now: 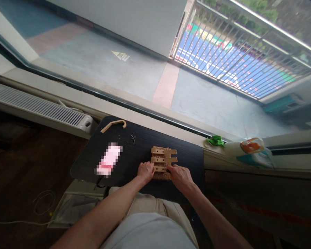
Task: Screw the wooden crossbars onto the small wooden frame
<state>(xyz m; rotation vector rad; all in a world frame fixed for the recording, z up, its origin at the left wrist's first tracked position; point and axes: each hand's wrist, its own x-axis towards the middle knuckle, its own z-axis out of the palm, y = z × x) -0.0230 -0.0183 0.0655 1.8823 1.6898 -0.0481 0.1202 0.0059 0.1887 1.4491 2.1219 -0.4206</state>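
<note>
- While lying on the black table (138,154), between left hand (145,171) and right hand (180,176), one brown block (161,176).
- Across it, three wooden strips (162,160).
- Left: curled at block's left edge; cannot tell whether grasping.
- Right: pinching nearest strip's right end.
- Beyond left hand, one hooked piece (111,124), several tiny pins (133,138).

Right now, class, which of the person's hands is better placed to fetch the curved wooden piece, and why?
Probably the left hand: it is nearer the curved wooden piece; the right hand is farther across, by the wooden strips.
</note>
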